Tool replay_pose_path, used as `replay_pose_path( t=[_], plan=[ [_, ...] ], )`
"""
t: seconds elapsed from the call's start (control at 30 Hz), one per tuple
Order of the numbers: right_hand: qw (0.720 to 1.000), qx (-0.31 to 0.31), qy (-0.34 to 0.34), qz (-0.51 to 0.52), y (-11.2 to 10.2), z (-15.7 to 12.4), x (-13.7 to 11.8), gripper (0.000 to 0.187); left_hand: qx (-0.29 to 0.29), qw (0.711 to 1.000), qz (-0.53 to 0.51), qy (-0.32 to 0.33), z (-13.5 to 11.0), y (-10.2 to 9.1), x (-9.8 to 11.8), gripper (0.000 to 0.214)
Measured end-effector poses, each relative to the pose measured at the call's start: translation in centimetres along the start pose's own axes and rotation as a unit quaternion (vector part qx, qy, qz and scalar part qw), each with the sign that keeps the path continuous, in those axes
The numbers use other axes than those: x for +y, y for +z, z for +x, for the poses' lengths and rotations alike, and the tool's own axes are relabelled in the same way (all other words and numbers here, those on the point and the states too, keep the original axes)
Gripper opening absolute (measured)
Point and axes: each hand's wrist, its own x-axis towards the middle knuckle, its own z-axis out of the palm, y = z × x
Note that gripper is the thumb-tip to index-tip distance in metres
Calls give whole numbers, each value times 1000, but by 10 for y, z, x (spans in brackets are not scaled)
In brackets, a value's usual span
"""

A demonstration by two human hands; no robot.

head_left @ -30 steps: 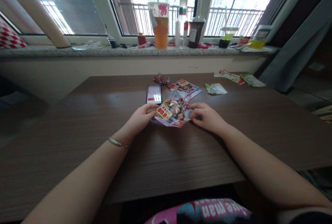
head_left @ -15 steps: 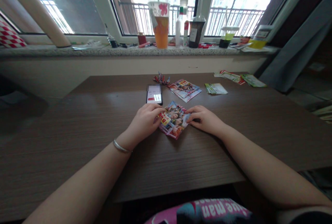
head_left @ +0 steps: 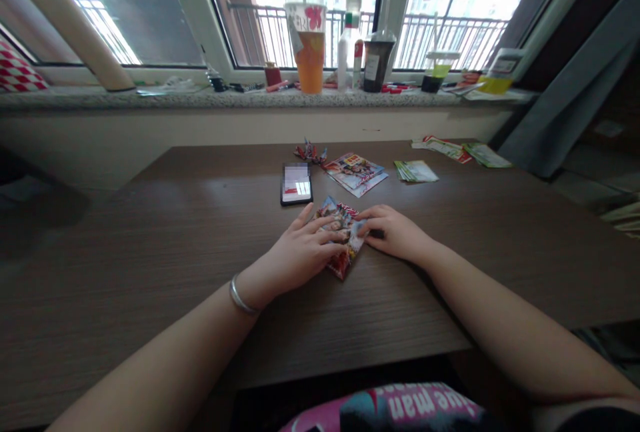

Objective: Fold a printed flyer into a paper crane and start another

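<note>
A colourful printed leaflet [head_left: 354,247] with pictures of people lies on the table in front of me, turned cornerwise. My left hand [head_left: 307,249], with a silver bangle at the wrist, rests flat over its left part with fingers stretched out. Its right edge is between the bent fingers and thumb of my right hand [head_left: 393,233]. The fingers of my left hand hide part of the print. Just beyond the left hand lies a phone [head_left: 297,185], its screen lit.
Behind the leaflet lie more printed leaflets [head_left: 355,173] and a folded paper piece [head_left: 310,151]. Green and white paper slips [head_left: 416,171] and other slips [head_left: 443,148] are at the back right. Drink cups [head_left: 311,62] and bottles stand on the windowsill [head_left: 200,100].
My left hand has moved right from the leaflet's left edge and now lies spread over it, covering the yellow lettering. My right hand has stayed at the right edge.
</note>
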Motion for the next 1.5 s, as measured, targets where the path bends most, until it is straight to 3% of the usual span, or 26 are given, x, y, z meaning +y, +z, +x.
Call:
replay_pose_path(
  t=[0.33, 0.57, 0.8, 1.17, 1.5],
  plan=[
    [1000, 8, 10, 19, 1, 1, -1, 11, 13, 999, 30, 5, 1, 1, 12, 31],
    [998, 39, 32, 35, 6, 2, -6, 10, -16, 1000, -22, 12, 1, 5, 11, 36],
    [992, 81, 86, 47, 11, 5, -2, 5, -8, 997, -78, 6, -1, 5, 9, 37],
    [985, 108, 59, 118, 18, 8, 6, 3, -21, 997, -72, 18, 0, 11, 4, 40],
    [988, 111, 87, 69, 16, 10, 3, 4, -44, 998, -46, -7, -1, 10, 8, 40]
  ],
)
